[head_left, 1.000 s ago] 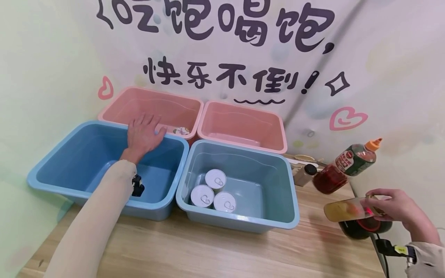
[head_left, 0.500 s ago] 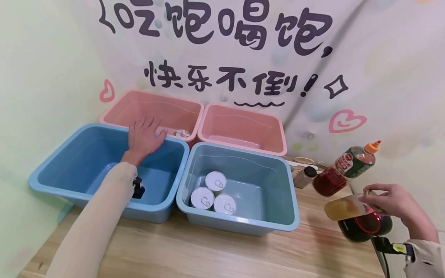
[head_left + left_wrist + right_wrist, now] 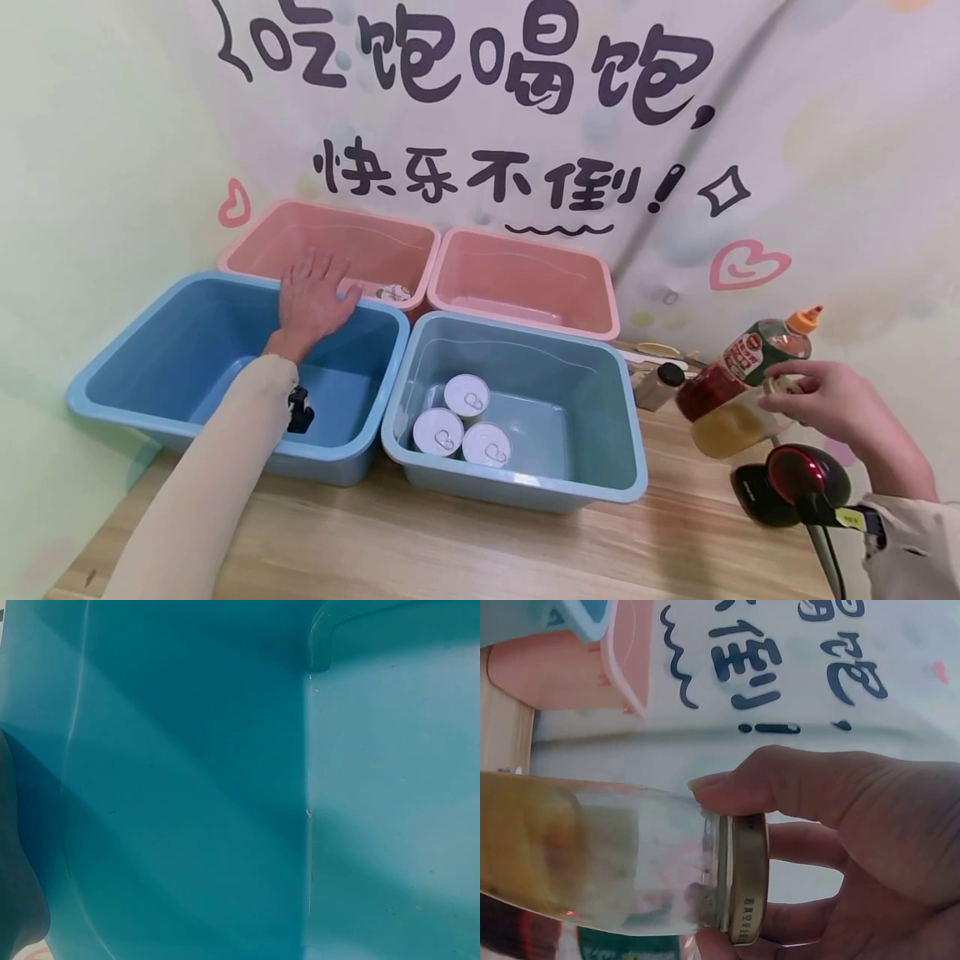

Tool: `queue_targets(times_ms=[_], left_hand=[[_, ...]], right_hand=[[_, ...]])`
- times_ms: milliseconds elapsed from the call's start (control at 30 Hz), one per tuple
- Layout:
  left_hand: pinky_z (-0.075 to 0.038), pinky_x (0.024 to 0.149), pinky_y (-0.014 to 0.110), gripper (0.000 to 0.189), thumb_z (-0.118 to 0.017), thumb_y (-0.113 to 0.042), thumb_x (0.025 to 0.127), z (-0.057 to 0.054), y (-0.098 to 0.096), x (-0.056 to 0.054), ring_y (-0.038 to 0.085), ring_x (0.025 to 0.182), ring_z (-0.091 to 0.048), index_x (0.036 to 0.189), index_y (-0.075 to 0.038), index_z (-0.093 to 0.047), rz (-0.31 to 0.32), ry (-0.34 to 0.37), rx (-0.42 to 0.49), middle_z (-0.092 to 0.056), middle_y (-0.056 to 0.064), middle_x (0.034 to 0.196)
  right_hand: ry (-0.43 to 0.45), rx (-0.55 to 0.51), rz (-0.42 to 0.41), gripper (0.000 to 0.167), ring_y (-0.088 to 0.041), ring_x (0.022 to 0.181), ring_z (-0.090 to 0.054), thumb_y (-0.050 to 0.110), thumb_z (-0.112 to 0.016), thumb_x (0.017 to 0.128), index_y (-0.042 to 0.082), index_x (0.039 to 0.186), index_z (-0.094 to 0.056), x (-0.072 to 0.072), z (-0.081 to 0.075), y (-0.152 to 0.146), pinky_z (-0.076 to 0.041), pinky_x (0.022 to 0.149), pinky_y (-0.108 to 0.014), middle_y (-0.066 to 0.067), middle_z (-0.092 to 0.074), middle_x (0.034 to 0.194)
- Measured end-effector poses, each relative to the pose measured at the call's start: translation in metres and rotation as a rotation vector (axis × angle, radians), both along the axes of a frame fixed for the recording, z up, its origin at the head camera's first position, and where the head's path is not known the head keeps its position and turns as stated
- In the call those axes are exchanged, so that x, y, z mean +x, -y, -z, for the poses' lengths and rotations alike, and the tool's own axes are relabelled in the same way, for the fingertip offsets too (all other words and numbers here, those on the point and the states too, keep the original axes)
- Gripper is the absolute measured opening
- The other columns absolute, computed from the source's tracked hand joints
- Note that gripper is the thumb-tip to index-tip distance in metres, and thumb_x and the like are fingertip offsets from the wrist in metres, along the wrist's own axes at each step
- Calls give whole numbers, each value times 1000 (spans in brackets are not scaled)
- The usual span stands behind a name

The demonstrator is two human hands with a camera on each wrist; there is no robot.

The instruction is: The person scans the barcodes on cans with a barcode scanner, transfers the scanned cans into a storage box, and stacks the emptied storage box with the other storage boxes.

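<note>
My right hand [image 3: 832, 404] grips a glass jar [image 3: 727, 427] by its gold lid [image 3: 750, 879], above the table's right side. Yellowish contents fill the jar's lower part, and it hangs tilted in front of a red sauce bottle [image 3: 772, 346]. My left hand [image 3: 313, 300] rests on the far rim of the dark blue bin [image 3: 120, 342], fingers spread over the pink bin behind. Only blue plastic and an edge of that hand show in the left wrist view. A black scanner [image 3: 795, 479] with a red glow stands just below the jar.
A lighter blue bin [image 3: 637, 433] holds several white-topped cans [image 3: 465, 396]. Behind stand two pink bins [image 3: 611, 300], the left one with a small patterned packet [image 3: 393, 292] inside. A black-capped shaker [image 3: 658, 387] is right of the bins. The scanner's cable hangs at the table's right edge.
My right hand has lifted the jar up from the scanner and slightly left, turning it more upright. My left hand stays on the rim. The head view has tilted up a little.
</note>
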State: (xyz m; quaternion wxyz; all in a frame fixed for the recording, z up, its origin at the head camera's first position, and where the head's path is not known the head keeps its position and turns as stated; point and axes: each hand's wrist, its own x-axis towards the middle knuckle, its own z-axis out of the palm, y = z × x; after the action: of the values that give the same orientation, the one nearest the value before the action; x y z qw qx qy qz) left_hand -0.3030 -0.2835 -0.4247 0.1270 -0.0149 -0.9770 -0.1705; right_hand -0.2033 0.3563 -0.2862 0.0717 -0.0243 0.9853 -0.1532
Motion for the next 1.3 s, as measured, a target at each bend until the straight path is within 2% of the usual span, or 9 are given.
queue_targets(times_ms=[67,200,333,467,700,1067,1300], left_hand=[[0,123,63,70,-40,-49,100,0,0,1,41,155,-4,158,-10,-28,-1,5,4,-17,20,166],[-1,123,63,71,-38,-50,101,0,0,1,40,156,-1,158,-11,-26,-2,10,3,-14,19,167],[-1,123,63,71,-38,-51,101,0,0,1,40,156,0,158,-11,-26,-3,13,-4,-13,18,168],[-1,123,63,71,-39,-51,101,-1,-2,1,40,156,0,159,-11,-26,0,18,-3,-13,17,168],[-1,123,63,70,-40,-48,101,-2,-3,3,40,156,-1,158,-11,-27,-3,22,16,-14,18,168],[-1,123,64,71,-40,-49,101,2,-1,2,40,156,-2,159,-11,-25,-3,30,7,-14,19,167],[0,123,63,70,-39,-48,101,0,-2,2,41,155,-4,158,-10,-27,-9,26,-1,-16,20,167]], right_hand=[[-39,15,-30,55,-15,66,-51,29,-73,90,-9,127,-58,-3,-5,9,-41,53,-28,-9,-60,75],[-87,30,-83,52,-19,72,-53,26,-76,87,-6,124,-62,-12,-17,25,-42,54,-29,-15,-63,86],[-119,53,-123,46,-17,69,-50,25,-78,85,-4,119,-66,-21,-28,42,-40,53,-29,-9,-63,82],[-113,56,-143,45,-19,72,-55,25,-79,85,-1,119,-66,-30,-36,57,-43,56,-30,-11,-67,86],[-104,33,-169,43,-29,81,-60,22,-79,84,-1,119,-66,-49,-47,87,-49,61,-31,-22,-69,97],[-93,22,-225,40,-31,84,-61,20,-77,83,1,118,-68,-87,-64,143,-49,64,-34,-21,-69,100],[-107,-8,-246,35,-33,90,-62,16,-78,81,3,113,-70,-105,-76,182,-52,72,-38,-21,-70,104]])
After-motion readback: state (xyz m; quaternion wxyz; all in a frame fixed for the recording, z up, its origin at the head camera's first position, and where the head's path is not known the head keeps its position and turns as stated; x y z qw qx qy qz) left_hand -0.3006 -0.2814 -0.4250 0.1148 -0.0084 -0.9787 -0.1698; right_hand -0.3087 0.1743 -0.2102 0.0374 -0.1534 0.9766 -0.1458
